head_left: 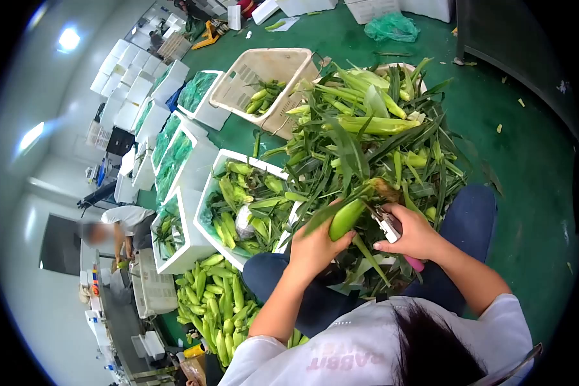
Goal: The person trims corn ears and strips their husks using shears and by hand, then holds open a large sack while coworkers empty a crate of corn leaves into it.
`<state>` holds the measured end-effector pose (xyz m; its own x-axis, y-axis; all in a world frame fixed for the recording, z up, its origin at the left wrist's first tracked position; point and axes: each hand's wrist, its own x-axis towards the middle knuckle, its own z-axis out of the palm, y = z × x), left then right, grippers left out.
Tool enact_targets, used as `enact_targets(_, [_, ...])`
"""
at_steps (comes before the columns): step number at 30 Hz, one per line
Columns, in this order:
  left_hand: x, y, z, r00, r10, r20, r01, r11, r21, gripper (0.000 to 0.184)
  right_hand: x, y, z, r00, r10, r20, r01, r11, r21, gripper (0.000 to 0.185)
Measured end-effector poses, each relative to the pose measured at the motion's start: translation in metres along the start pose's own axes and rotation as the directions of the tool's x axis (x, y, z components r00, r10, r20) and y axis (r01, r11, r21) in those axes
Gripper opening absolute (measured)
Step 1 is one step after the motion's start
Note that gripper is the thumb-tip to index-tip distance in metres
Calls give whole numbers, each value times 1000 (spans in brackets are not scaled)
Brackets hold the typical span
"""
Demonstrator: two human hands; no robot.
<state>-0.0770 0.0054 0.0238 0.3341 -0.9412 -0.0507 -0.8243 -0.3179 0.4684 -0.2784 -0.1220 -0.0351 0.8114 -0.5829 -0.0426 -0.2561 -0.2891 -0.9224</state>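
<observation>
My left hand (316, 248) is closed around a green ear of corn (346, 217) still in its husk, its brownish silk end pointing away from me. In my right hand (413, 233) is a pair of pruning shears (387, 228) with a pink handle end. The blades are close to the silk end of the ear, and whether they touch it I cannot tell. Just beyond both hands rises a big heap of corn leaves and husks (367, 145). A white foam box (206, 222) holding husked ears and a plastic-wrapped bundle stands left of my left hand.
Many green corn ears (222, 302) are piled on the floor at lower left. A cream plastic crate (264, 58) holds several ears. More foam boxes (190, 151) with green plastic line the left. Another person (128, 222) bends over a crate; a dark table (521, 64) stands right.
</observation>
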Motion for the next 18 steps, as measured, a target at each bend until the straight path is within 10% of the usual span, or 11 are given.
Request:
enact_targets(4, [3, 0, -22, 987, 131, 88, -137, 988, 72, 68, -18, 3, 23, 983, 76, 170, -155, 835, 527, 38])
enact_targets(8, [2, -11, -33, 983, 39, 179, 11, 963, -271, 68, -44, -9, 32, 971, 112, 211, -237, 571, 786, 22])
enact_targets(12, [-4, -25, -33, 985, 154, 77, -113, 913, -392, 62, -60, -27, 29, 916, 41, 399, -369, 477, 797, 46])
enact_targets(15, [-1, -35, -32, 913, 406, 39, -365, 857, -365, 62, -54, -26, 27, 934, -63, 351, -166, 795, 584, 66])
enact_targets(18, [0, -39, -33, 873, 432, 229, -302, 845, -441, 67, -42, -30, 13, 922, -151, 356, 49, 959, 280, 84])
